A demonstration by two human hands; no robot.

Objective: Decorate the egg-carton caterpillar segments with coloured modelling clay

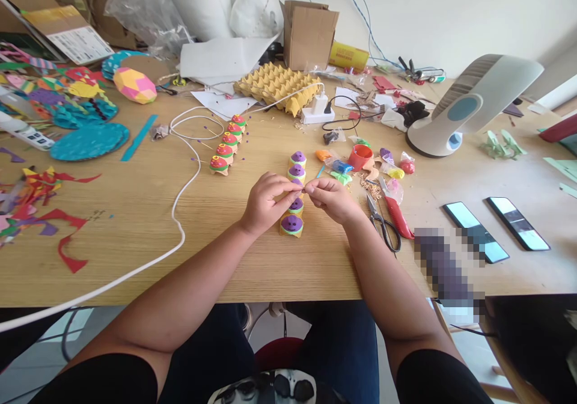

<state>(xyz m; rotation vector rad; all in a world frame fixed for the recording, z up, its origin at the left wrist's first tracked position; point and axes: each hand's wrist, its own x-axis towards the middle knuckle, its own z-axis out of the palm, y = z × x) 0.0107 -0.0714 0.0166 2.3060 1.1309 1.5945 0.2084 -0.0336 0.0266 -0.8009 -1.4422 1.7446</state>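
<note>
A strip of egg-carton cups topped with purple clay (292, 224) runs away from me on the wooden table; several caps carry small dark faces. Over the middle of this strip, my left hand (271, 201) and my right hand (330, 198) meet at the fingertips. Both are pinched together on something too small to make out. The hands partly cover the middle cups. To the left stands a second egg-carton strip (228, 145) with red and green caps, thin sticks poking out at its sides.
Scissors (383, 222) and a red-handled knife (397, 211) lie right of my right hand. Beyond are clay packets (341, 166), a yellow egg tray (274, 85) and a white lamp-like device (469, 103). A white cable (178, 211) crosses the left side. Two phones (518, 223) lie at right.
</note>
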